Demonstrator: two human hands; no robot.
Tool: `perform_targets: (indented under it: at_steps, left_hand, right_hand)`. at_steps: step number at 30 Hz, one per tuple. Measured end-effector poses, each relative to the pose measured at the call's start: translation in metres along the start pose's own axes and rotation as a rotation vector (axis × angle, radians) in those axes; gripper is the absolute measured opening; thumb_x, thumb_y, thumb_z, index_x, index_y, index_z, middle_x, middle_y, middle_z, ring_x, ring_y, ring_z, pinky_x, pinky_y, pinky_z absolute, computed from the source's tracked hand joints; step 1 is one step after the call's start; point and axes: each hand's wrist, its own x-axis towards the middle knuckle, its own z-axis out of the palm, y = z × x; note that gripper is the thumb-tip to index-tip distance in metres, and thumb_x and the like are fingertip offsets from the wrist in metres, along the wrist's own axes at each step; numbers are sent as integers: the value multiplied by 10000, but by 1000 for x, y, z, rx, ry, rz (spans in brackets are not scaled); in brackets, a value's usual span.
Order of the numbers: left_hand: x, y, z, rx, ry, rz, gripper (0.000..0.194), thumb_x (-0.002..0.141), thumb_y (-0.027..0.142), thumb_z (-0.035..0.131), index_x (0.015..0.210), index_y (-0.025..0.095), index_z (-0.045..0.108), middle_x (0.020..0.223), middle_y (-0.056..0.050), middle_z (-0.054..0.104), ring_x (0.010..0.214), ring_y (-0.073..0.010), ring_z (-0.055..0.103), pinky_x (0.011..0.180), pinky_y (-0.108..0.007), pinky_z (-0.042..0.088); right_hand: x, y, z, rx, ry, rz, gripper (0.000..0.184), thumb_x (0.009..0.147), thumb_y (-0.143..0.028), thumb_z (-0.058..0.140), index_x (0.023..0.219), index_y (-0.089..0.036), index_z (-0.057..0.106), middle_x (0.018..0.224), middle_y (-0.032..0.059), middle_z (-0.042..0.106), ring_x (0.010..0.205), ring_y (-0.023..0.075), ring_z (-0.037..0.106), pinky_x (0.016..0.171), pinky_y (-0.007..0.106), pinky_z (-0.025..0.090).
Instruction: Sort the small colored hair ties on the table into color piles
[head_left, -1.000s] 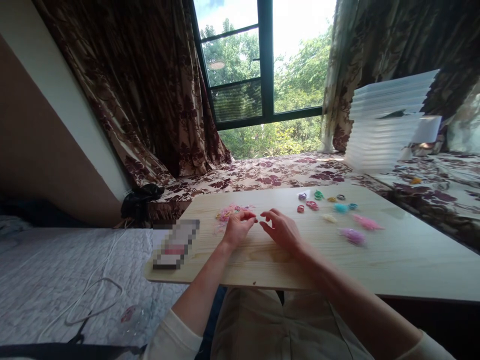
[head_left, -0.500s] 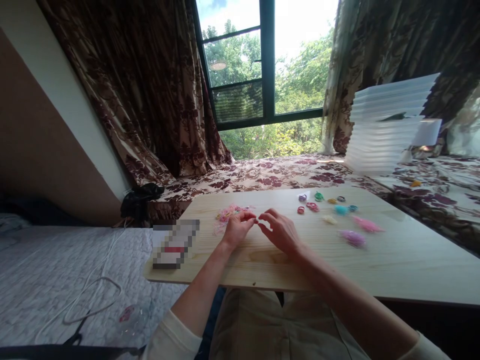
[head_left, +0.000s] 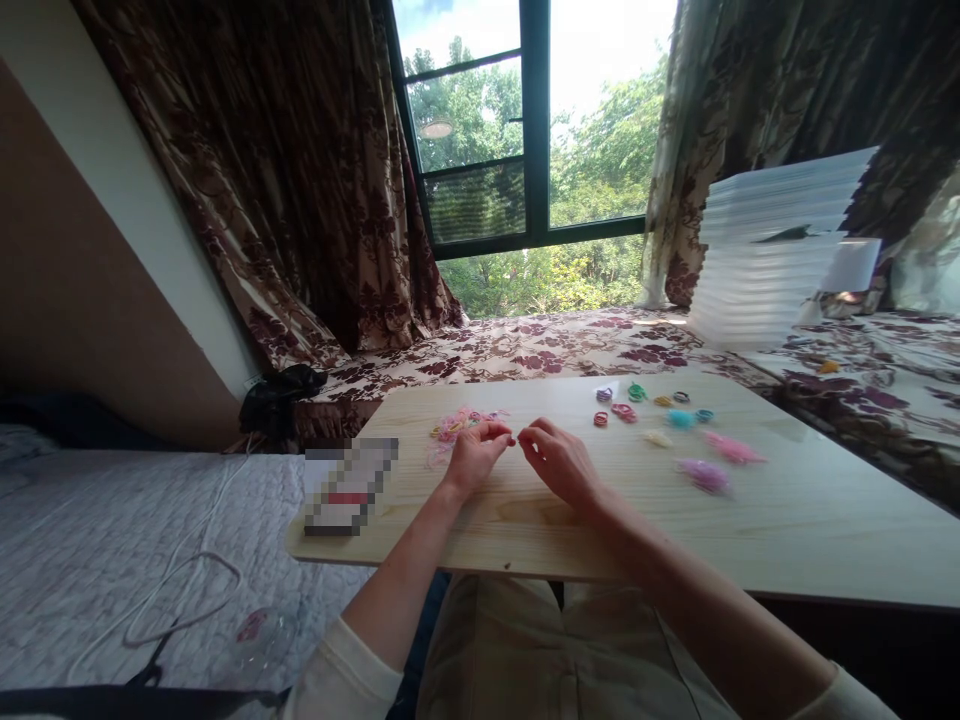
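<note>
My left hand [head_left: 478,456] is closed in a pinch over the table, with a tiny dark reddish thing [head_left: 513,441] at its fingertips, too small to name. Close to its right, my right hand [head_left: 559,458] has thumb and fingers pressed together, the tips almost meeting the left ones. Whether anything lies between the right fingertips is too small to see. Just behind my left hand is a loose pile of pink and multicoloured thin bands [head_left: 450,424], partly covered by that hand.
Small coloured ring bundles, one of them green [head_left: 637,393], lie on the wooden table [head_left: 480,545] at right. Nearer are pink [head_left: 733,448] and purple [head_left: 703,476] clumps. A blurred-out flat object [head_left: 351,490] rests at left. White stacked sheets [head_left: 765,250] stand beyond.
My right fingers have drawn together from a more spread pose, close to the left fingertips. My left hand has stayed in place with its pinch.
</note>
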Motion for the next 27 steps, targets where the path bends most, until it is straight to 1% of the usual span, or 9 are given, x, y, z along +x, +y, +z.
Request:
perform_targets:
  at_steps: [2, 5, 8, 10, 12, 15, 18, 22, 27]
  left_hand:
    - [-1, -1, -2, 146, 51, 76, 78, 726, 204, 605, 725, 171, 676, 761, -38, 713, 790, -179, 654, 819, -333, 501]
    - [-2, -3, -5, 419, 141, 239, 88, 734, 159, 598, 722, 199, 676, 820, -38, 707, 928, -207, 609, 932, -385, 439]
    - [-4, -6, -7, 593, 149, 309, 126, 750, 135, 583, 752, 218, 678, 863, -37, 702, 981, -223, 568, 965, -417, 397]
    - [-5, -7, -6, 635, 137, 314, 141, 759, 130, 574, 772, 222, 680, 874, -38, 701, 994, -231, 553, 961, -419, 392]
    - [-5, -8, -6, 652, 133, 320, 152, 756, 124, 573, 780, 227, 683, 864, -37, 700, 998, -237, 545, 956, -418, 390]
    - [-4, -10, -5, 662, 139, 335, 160, 750, 119, 576, 770, 236, 684, 850, -33, 699, 984, -236, 546, 950, -409, 390]
    - [-3, -13, -5, 669, 144, 347, 155, 759, 130, 568, 759, 237, 681, 847, -33, 698, 975, -232, 551, 941, -397, 396]
    - [-2, -16, -6, 674, 146, 353, 150, 773, 149, 557, 761, 234, 680, 842, -34, 696, 971, -231, 556, 939, -398, 395]
    - [-2, -17, -7, 670, 151, 353, 152, 769, 157, 554, 743, 234, 681, 818, -37, 695, 943, -228, 560, 933, -399, 401]
  right_hand:
    - [0, 0, -3, 13, -6, 24, 246, 924, -246, 415, 869, -208, 651, 886, 37, 651, 699, 112, 570, 643, 221, 375]
    - [3, 3, -14, 23, -22, 85, 232, 899, -219, 434, 845, -216, 660, 873, 26, 654, 657, 101, 557, 621, 216, 372]
    - [5, 21, -35, -12, -36, 173, 218, 865, -212, 470, 819, -223, 683, 872, 25, 663, 660, 109, 569, 610, 221, 376]
    - [6, 43, -55, -71, -31, 238, 214, 845, -229, 494, 806, -220, 704, 881, 35, 672, 694, 128, 588, 629, 233, 389]
    - [4, 72, -77, -158, -27, 299, 222, 830, -261, 506, 821, -221, 725, 894, 46, 682, 733, 151, 600, 646, 248, 401]
    - [-2, 118, -107, -316, -37, 470, 259, 817, -324, 510, 860, -227, 746, 926, 64, 703, 771, 179, 616, 629, 261, 401]
    - [-8, 151, -128, -431, -111, 624, 267, 797, -330, 521, 898, -242, 752, 948, 65, 725, 820, 206, 634, 594, 263, 391]
    - [-11, 168, -138, -486, -216, 703, 279, 788, -316, 516, 906, -242, 758, 943, 79, 735, 840, 225, 646, 587, 274, 394]
    - [-12, 171, -131, -489, -269, 740, 295, 779, -304, 511, 926, -256, 762, 957, 96, 732, 853, 247, 653, 593, 293, 402]
